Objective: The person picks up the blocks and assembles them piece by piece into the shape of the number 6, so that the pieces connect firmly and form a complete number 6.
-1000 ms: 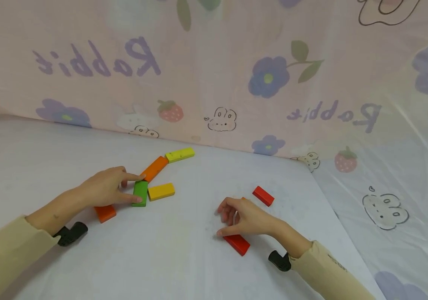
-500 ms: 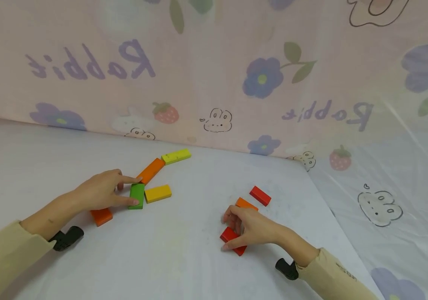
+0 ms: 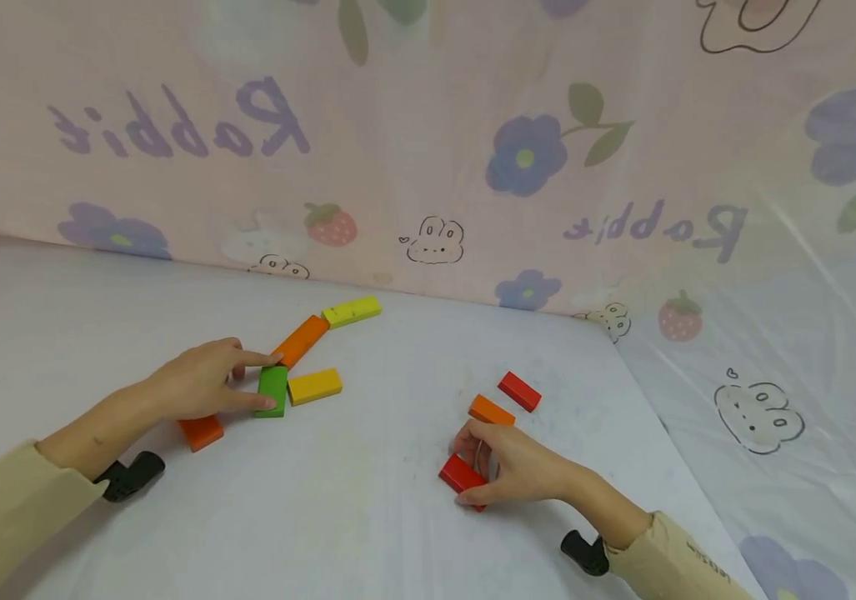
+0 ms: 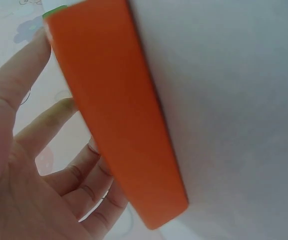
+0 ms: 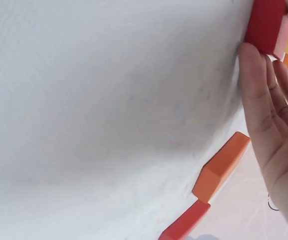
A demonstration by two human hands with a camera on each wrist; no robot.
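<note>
My left hand [image 3: 198, 379] pinches a green block [image 3: 272, 385] lengthwise on the white table, thumb at its near end and index finger at its far end. That fingertip also lies at the lower end of an orange block [image 3: 300, 342]. To the green block's right sits a yellow block [image 3: 315, 387]. On the right, my right hand [image 3: 521, 467] has thumb and fingers around a red block [image 3: 461, 473]; the right wrist view shows fingertips at that block's end [image 5: 266, 27]. Another orange block [image 3: 202, 433] lies partly hidden below my left wrist, large in the left wrist view.
A lime-yellow block [image 3: 352, 312] meets the upper end of the slanted orange one. Beyond my right hand lie an orange block [image 3: 491, 410] and a second red block [image 3: 520, 391]. A printed curtain [image 3: 397, 150] rises behind the table's far edge.
My right hand has shifted slightly toward me and to the right, its thumb and fingers coming around the red block. My left hand stays at the green block. The view has tilted a little.
</note>
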